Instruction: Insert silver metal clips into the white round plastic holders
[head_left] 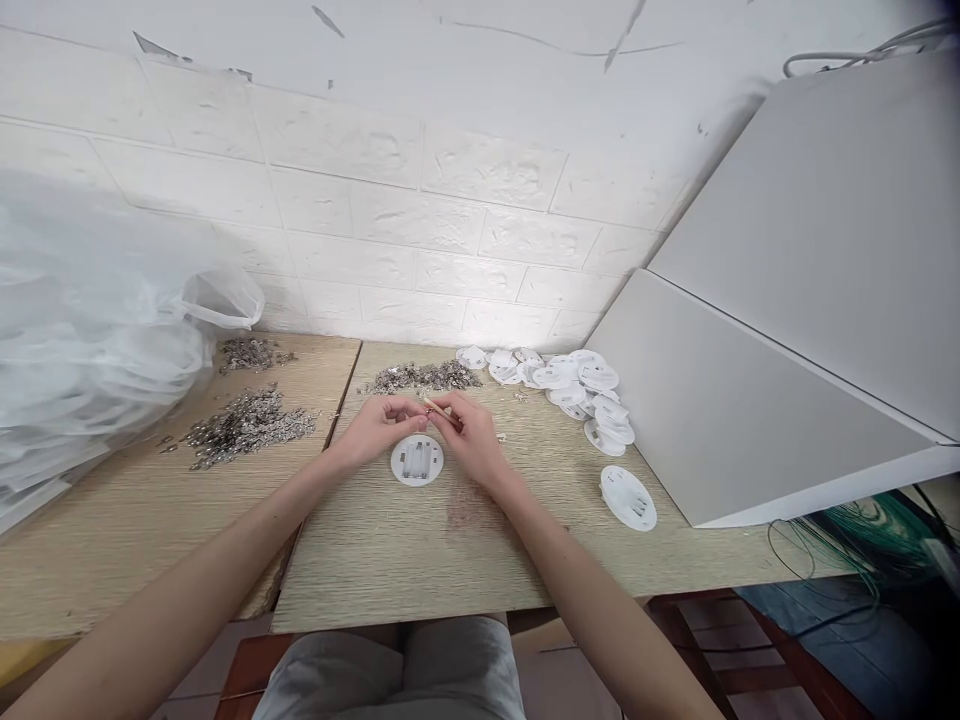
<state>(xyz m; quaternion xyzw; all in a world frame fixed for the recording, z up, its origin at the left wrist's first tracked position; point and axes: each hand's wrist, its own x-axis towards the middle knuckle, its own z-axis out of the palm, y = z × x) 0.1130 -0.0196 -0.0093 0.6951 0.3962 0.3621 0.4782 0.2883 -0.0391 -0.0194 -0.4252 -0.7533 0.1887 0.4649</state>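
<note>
My right hand (474,438) is closed round a thin pale stick (439,409), its tip pointing toward the left fingers. My left hand (381,428) is closed in a pinch by that tip; whatever it pinches is too small to make out. Just below the two hands, a round white battery holder disc (417,461) lies on the table with its slotted compartment facing up. Small shiny metal pieces (424,376) are heaped right behind my hands.
More metal pieces (251,425) form heaps at left, beside a big translucent bag (97,370) of white parts. White discs (581,380) pile up by a grey box (780,370) at right. One disc (628,498) lies nearer. Green wires (877,540) hang at far right.
</note>
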